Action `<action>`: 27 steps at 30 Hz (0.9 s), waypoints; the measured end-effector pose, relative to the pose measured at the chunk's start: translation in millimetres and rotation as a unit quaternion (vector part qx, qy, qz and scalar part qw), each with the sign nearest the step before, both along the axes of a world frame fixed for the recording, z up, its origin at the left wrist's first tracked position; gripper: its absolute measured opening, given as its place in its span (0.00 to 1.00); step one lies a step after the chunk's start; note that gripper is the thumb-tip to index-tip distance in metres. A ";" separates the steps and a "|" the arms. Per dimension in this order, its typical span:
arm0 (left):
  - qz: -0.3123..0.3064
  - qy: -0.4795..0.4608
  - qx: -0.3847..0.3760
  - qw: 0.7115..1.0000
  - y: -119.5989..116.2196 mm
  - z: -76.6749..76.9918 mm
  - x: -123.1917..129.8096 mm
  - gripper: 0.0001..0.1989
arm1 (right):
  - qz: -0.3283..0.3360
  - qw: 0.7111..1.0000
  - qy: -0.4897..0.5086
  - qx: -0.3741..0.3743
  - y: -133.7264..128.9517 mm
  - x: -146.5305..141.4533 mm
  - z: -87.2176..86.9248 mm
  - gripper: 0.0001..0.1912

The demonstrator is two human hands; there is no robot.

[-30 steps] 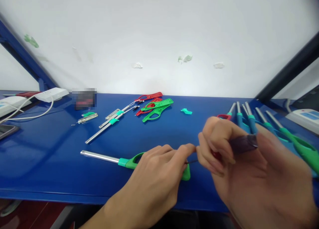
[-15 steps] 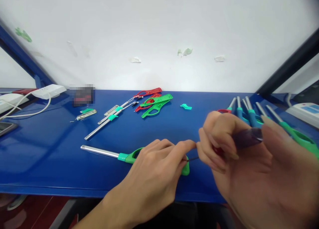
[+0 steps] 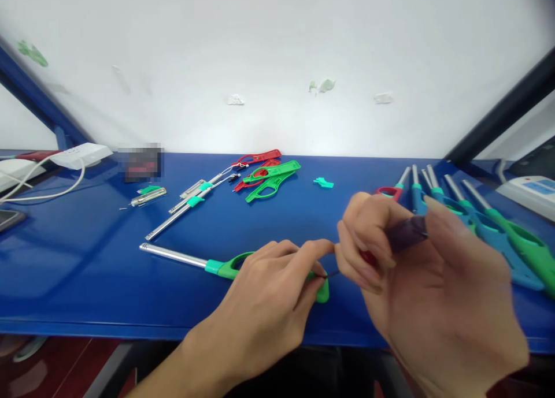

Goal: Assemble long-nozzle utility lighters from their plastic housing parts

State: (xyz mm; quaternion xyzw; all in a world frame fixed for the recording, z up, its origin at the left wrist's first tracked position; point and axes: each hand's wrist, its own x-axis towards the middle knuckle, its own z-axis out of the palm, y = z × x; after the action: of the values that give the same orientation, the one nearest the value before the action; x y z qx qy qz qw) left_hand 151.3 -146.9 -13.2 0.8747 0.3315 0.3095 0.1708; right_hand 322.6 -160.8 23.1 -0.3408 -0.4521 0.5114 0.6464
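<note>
A green long-necked lighter with a silver tube lies on the blue table in front of me, its tube pointing left. My left hand is closed over its handle, pressing it to the table. Between my left thumb and forefinger is the dark tip of a screwdriver; whether a screw sits there is hidden. My right hand is closed around the screwdriver's dark, partly red handle, palm turned up.
Red and green handle shells lie at the back, beside silver tubes with wires and turquoise clips. A turquoise piece is right of them. Several lighters lie at right. A power strip and phone are left.
My right hand has shifted slightly left, and the screwdriver handle has swung left in its fingers. The left hand stays on the lighter. The view has moved a little.
</note>
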 end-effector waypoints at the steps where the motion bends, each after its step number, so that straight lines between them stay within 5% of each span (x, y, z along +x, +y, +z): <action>1: 0.001 -0.003 -0.002 1.000 0.3 -0.5 -0.1 0.18 | 0.001 1.000 -0.003 0.000 0.6 -1.3 0.1 0.24; 17: -0.017 0.087 -0.065 0.994 -2.5 -1.5 -12.2 0.07 | -0.003 0.999 -0.041 -0.017 2.2 -12.6 11.6 0.29; 27: -0.026 0.085 -0.041 0.995 -2.7 -7.6 -12.0 0.09 | -0.005 0.999 -0.046 0.000 8.8 -24.0 8.5 0.35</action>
State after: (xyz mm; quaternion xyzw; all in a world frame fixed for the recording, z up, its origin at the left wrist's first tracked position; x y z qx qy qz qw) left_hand 139.3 -149.6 -20.8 0.8985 0.3344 0.2158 0.1855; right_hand 298.6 -152.0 31.6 -0.3662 -0.4796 0.4916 0.6278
